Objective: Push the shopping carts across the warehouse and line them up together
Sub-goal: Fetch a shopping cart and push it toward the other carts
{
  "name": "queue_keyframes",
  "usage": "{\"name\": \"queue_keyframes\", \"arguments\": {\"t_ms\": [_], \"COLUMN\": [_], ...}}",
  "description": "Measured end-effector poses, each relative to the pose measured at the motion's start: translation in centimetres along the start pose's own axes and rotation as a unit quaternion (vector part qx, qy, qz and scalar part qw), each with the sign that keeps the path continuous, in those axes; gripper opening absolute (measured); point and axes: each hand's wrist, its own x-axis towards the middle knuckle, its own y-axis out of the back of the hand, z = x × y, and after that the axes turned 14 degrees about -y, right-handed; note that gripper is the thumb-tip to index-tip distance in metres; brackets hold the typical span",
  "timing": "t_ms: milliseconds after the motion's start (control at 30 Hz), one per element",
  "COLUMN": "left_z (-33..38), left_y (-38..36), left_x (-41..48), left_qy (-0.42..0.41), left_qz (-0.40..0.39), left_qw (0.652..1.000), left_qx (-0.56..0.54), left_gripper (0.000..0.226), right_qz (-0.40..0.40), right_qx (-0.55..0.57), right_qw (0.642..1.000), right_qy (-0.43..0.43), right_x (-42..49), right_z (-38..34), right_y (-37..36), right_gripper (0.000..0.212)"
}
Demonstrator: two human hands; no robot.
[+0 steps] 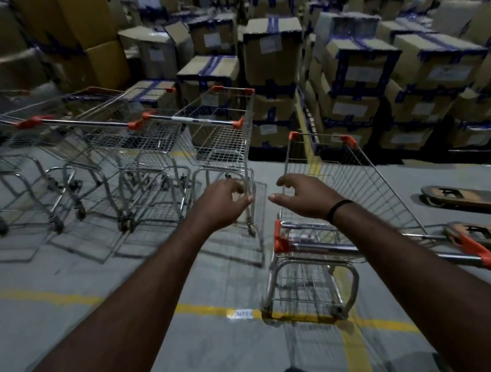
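Two bare hands, left hand (pixel 224 202) and right hand (pixel 303 197), reaching forward with fingers spread, holding nothing. Below right, a wire shopping cart (pixel 341 198). Left, a row of carts (pixel 139 140), possibly nested. Behind, stacked cardboard boxes (pixel 358 74).

A row of carts (pixel 139 140) stands left of the near cart (pixel 353 197). Stacked cardboard boxes (pixel 358 74) rise behind it, and pallet-jack forks (pixel 467 199) lie on the floor to its right.

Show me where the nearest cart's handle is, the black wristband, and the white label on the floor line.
Cart handle (pixel 321 249): head view, on the metal bar near its left orange end.
Wristband (pixel 338 208): head view, on the band across the right wrist.
Floor label (pixel 243 314): head view, middle of the white tag.
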Motion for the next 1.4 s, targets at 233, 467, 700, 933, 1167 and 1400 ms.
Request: {"name": "queue_keyframes", "arguments": {"t_ms": [233, 467, 700, 933, 1167, 1400], "left_z": [-6.6, -13.6, -21.0, -31.4, -42.2, -49.4], "left_y": [3.1, 7.8, 10.8, 14.0, 15.4, 12.4], "left_x": [3.4, 9.8, 15.5, 23.8, 32.3, 37.4], "left_qy": [0.055, 0.102, 0.118, 0.063, 0.019, -0.014], "left_qz": [0.018, 0.024, 0.021, -0.017, -0.093, -0.164], "left_qw": [0.998, 0.994, 0.993, 0.998, 0.994, 0.979], "left_qx": [-0.004, 0.023, -0.013, 0.006, 0.045, 0.119], "left_gripper": [0.047, 0.056, 0.066, 0.061, 0.066, 0.061], "right_qz": [-0.015, -0.047, -0.064, -0.031, 0.019, 0.012], "right_qx": [-0.014, -0.007, -0.014, -0.007, -0.014, -0.031], "right_qw": [0.998, 0.993, 0.991, 0.998, 0.998, 0.993], "right_qy": [0.059, 0.106, 0.120, 0.056, -0.052, -0.112], "right_x": [7.5, 17.1, 25.9, 36.5, 45.1, 50.9], "right_z": [-6.1, -12.8, -18.3, -22.2, -24.6, -23.8], "right_y": [-0.4, -0.7, -2.2, -4.2, -7.4, -11.1], "right_gripper": [0.065, 0.065, 0.064, 0.063, 0.061, 0.066]}}
